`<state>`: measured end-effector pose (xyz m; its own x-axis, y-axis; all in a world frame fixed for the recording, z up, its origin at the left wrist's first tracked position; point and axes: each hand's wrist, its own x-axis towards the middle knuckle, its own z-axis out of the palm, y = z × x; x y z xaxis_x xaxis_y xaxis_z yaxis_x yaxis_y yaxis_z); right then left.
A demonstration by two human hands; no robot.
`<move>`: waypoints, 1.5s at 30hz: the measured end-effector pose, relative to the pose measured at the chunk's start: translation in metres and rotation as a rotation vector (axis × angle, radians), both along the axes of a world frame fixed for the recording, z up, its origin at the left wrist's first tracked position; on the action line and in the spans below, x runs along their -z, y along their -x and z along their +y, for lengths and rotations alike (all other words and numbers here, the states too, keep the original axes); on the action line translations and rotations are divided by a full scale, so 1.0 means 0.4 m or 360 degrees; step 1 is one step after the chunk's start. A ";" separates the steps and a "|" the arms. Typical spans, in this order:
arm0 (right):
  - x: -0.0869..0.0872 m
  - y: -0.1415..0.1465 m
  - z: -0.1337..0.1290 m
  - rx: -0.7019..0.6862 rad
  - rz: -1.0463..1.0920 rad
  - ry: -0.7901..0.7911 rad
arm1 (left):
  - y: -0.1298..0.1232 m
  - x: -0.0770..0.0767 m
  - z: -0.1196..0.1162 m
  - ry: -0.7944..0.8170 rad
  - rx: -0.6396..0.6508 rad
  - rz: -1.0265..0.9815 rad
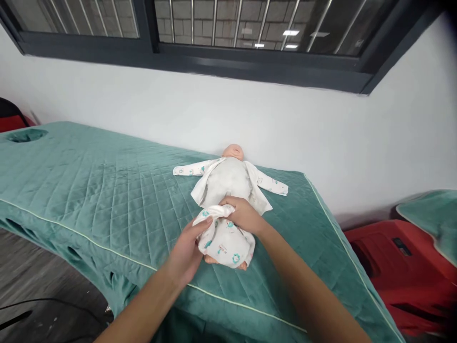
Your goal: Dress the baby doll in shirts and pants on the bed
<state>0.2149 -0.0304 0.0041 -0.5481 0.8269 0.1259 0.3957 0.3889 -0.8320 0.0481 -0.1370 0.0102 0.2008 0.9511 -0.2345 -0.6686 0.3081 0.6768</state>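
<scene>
A baby doll (233, 151) lies on its back on the green quilted bed cover (117, 190), its head toward the wall. A white printed baby shirt (273, 184) is on its arms, with the front spread apart over a pale cloth torso (228, 180). White baby pants (228, 245) with teal prints cover the legs, and bits of the feet show below. My left hand (187, 252) grips the pants' waist at its left side. My right hand (243, 214) pinches the same waistband near the middle; its fingertips are partly hidden.
A white wall (143, 105) rises behind the bed, under a dark-framed window (257, 64) with bars. The bed has a face hole (26, 135) at far left. A red plastic chair (400, 257) stands at right, and a cable (53, 300) runs along the floor.
</scene>
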 end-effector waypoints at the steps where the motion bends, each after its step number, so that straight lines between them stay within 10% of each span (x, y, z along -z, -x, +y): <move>1: 0.001 0.001 -0.001 -0.0036 -0.0050 -0.0026 | -0.002 -0.004 -0.022 0.0022 -0.0020 -0.0025; 9: -0.012 -0.001 -0.003 -0.0298 -0.0455 -0.0184 | -0.003 -0.017 -0.128 0.0294 -0.0231 -0.0154; 22: -0.019 0.013 -0.018 -0.0428 -0.0967 -0.0351 | 0.004 0.144 -0.207 0.0414 -0.0513 0.0221; 31: -0.005 0.017 -0.022 -0.0295 -0.0912 -0.0351 | 0.062 0.120 -0.142 0.0234 -0.0294 0.1031; 45: -0.003 0.014 -0.030 -0.0220 -0.0741 -0.0232 | 0.055 0.102 -0.147 0.0238 -0.0166 0.1023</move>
